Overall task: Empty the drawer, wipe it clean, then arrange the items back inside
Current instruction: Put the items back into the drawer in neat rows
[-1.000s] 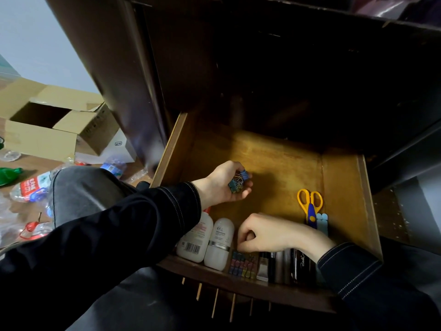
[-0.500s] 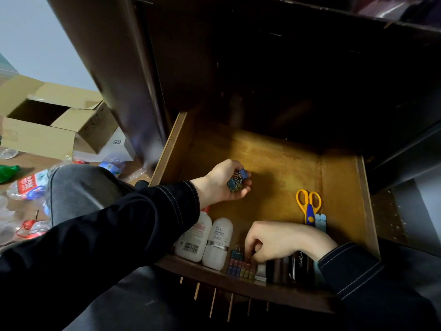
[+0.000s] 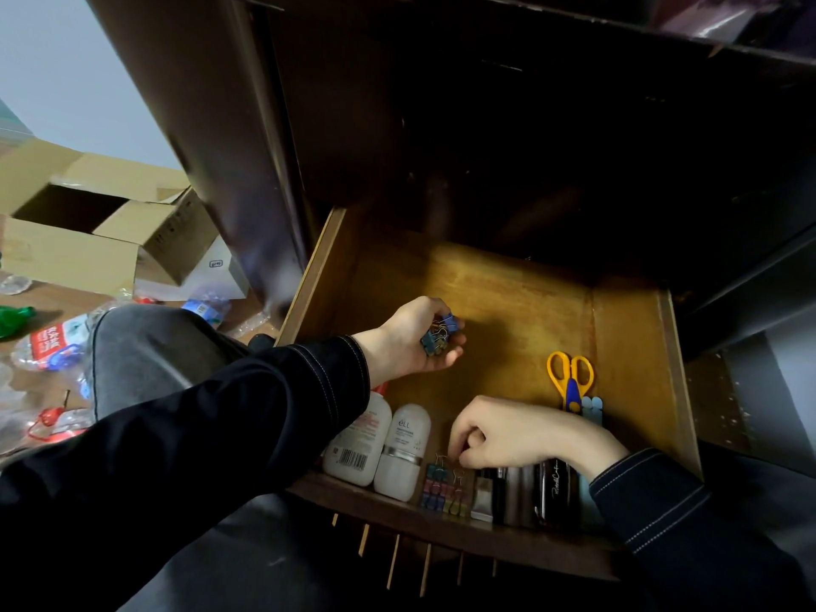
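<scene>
Drawer (image 3: pixel 316 276) rear deep in shadow.

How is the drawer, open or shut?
Open. The drawer is pulled out of the dark cabinet, and its wooden floor, the scissors and the white bottles inside all show.

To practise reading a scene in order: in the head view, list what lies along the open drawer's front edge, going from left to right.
White bottle with barcode → white roll-on bottle → row of coloured binder clips → black case with script lettering.
</scene>
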`<state>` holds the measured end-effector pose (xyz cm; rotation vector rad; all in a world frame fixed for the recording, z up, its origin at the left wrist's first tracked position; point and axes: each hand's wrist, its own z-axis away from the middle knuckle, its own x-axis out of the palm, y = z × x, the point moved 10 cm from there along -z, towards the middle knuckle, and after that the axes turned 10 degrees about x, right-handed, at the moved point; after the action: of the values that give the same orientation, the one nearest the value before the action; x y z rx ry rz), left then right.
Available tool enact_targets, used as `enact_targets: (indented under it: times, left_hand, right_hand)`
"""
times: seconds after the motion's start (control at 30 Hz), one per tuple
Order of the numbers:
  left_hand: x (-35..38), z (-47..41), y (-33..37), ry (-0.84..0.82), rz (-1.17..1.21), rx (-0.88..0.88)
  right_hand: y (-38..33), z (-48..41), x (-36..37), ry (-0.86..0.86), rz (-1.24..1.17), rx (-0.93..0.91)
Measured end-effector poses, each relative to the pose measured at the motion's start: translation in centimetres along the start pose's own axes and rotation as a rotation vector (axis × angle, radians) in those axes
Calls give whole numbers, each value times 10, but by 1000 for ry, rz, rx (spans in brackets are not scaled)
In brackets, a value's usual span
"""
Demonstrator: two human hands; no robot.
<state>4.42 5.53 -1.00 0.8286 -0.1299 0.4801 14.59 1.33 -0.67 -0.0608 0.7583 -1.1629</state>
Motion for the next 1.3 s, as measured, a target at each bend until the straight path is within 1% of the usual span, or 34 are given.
enact_targets:
  times: [0.27, 0.43, 0.6, 0.63, 0.7, 0.8, 0.87, 0.93, 1.0, 1.07, 1.17, 1.3]
  left_hand:
    - [0, 0, 1, 2, -3, 6]
    - [0, 0, 1, 5, 1, 4]
    - [0, 0, 1, 2, 8, -1]
    - [0, 0, 1, 0, 11, -4]
    - [2, 1, 0, -11, 19, -12]
    - [3, 2, -1, -25, 36, -20]
    - [5, 3, -2, -46, 2, -28]
    - [9, 5, -6, -89, -40, -47]
    - [15, 7, -7, -143, -90, -56]
    - [21, 8, -6, -201, -142, -46]
    - [28, 9, -4, -267, -169, -18]
    - [28, 6, 1, -278, -174, 53]
  right_hand:
    - [-4, -4, 11, -38, 14, -14]
    - [-5, -5, 11, -29, 22, -19]
    - [-4, -4, 3, -7, -44, -33]
    - [-2, -4, -3, 27, -69, -26]
    - [8, -2, -25, 162, -133, 20]
    - [33, 9, -68, 477, -254, 116]
    - [43, 22, -90, 680, -313, 136]
    - [48, 30, -101, 805, -402, 124]
    - [49, 34, -107, 857, -455, 106]
    - [45, 37, -109, 875, -449, 80]
    - [41, 34, -106, 851, -441, 63]
    - [39, 29, -103, 793, -489, 35]
